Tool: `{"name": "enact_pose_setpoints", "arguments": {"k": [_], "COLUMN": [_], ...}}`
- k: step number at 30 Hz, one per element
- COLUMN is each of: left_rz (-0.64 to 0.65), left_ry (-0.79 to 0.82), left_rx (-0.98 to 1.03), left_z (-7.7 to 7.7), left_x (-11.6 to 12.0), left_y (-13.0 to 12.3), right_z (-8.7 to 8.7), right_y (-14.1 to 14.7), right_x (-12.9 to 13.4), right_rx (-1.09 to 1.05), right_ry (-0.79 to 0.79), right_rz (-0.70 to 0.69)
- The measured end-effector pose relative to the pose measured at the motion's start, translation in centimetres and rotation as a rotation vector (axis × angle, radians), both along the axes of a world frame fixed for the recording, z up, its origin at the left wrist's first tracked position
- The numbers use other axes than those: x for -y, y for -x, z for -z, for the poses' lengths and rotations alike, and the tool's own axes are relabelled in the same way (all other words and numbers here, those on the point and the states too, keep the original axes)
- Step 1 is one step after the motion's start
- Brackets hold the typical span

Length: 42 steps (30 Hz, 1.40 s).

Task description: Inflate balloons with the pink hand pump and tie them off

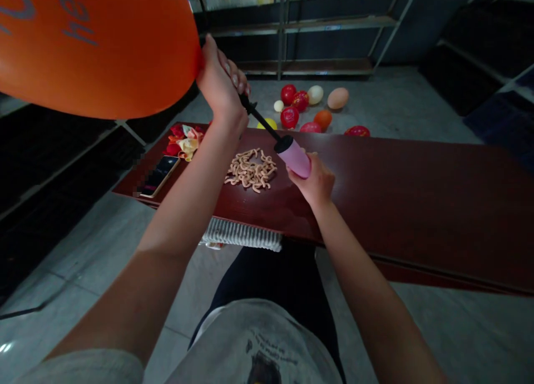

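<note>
My left hand (223, 78) is wrapped round the nozzle end of a balloon pump, where the neck of a big orange balloon (125, 50) meets it. Printed with lettering, the balloon is well inflated and fills the upper left. The balloon pump (297, 158) has a pink barrel and a black rod, which shows between my two hands. My right hand (315, 178) grips the pink barrel from below, over the dark red table. The exact hold of my left fingers on the balloon neck is hidden.
On the table (396, 206) lie a heap of beige curled pieces (252, 170), a phone (161, 175) and uninflated balloons (186, 142). Several inflated balloons (300, 101) rest on the floor beyond. Shelving (334, 23) stands behind, and a grey ribbed cloth (244, 234) hangs at the near edge.
</note>
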<state>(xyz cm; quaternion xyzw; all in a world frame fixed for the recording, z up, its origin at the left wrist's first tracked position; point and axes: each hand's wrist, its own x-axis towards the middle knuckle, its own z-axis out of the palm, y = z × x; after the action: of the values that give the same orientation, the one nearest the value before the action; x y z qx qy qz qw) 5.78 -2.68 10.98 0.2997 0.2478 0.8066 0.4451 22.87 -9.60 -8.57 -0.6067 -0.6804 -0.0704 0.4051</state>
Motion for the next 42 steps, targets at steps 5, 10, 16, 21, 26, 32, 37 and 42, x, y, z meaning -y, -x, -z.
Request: {"name": "enact_pose_setpoints", "arguments": {"k": [5,10,16,21,26,32,37,42], "left_rz": [0.049,0.036,0.081,0.102,0.087,0.059,0.003,-0.055], "left_ry": [0.084,0.129,0.152,0.13,0.055,0.08,0.073,0.065], "left_rx": [-0.133,-0.241,-0.248,-0.168,-0.078,-0.001,-0.021,-0.015], "left_z": [2.7,5.2,4.4,3.5,2.2,1.2,0.9,1.5], "left_x": [-0.1,-0.3,-0.1,0.6,1.2,1.3,1.9,2.3], "left_y": [-6.2,-9.8,-9.4,-7.7,-4.9,0.6,5.4,8.7], "right_z": [0.1,-0.1,-0.4,0.1,0.4,0.4,0.8,0.7], "right_y": [0.0,0.0,0.0,0.1,0.0,0.1,0.2,0.4], "right_x": [-0.1,-0.1,-0.1,-0.3,0.0,0.3,0.3,0.2], "right_rx": [-0.07,-0.093,-0.124,-0.078,0.021,0.118,0.193,0.273], "right_ry": [0.061,0.114,0.092,0.049,0.025,-0.018,-0.043,-0.065], "right_rz": [0.054,0.088,0.095,0.051,0.003,-0.063,-0.086,-0.115]}}
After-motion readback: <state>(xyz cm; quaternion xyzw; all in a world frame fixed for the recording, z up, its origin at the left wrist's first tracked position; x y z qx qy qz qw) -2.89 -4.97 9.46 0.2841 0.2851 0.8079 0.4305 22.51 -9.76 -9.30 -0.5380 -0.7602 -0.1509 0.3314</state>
